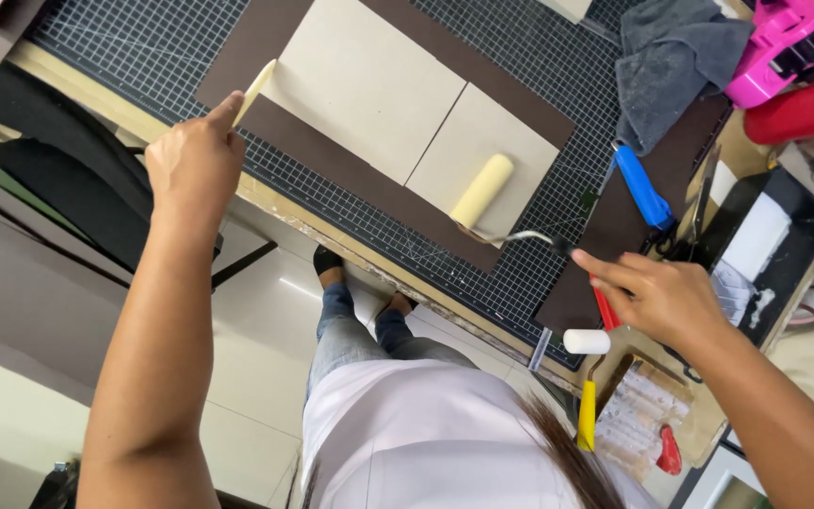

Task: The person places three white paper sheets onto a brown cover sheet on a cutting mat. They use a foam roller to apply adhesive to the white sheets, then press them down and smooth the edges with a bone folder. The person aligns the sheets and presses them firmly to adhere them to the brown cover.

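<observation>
head view, looking down: a cutting mat (539, 236) with a white grid covers the counter (332, 231). on it lies a brown sheet (266, 38), and on that sheet sit two pale boards (369, 85) side by side with a thin gap between them. the left hand (195, 160) is closed around a cream folding tool (254, 91), whose tip touches the brown sheet just beside the larger board's corner. the right hand (661, 297) grips the handle of a roller (482, 190); its yellow foam sleeve rests on the edge of the smaller board, and the bent metal arm runs back to the fingers.

near the right hand, a second brown sheet (614, 226) lies over the mat's edge, with a blue-handled tool (641, 187) on it. a grey cloth (675, 57) sits above that, touching a pink tape dispenser (779, 47) in the top right corner, with a red object (803, 108) just below it. a black tray (784, 250) holding white paste stands to the right. below the hand are a small white roller (586, 341) with a yellow handle and a flat wrapped package (638, 415), pale and ridged, with a red piece at its lower end. the person's white shirt (407, 434) and jeans show below the counter.
</observation>
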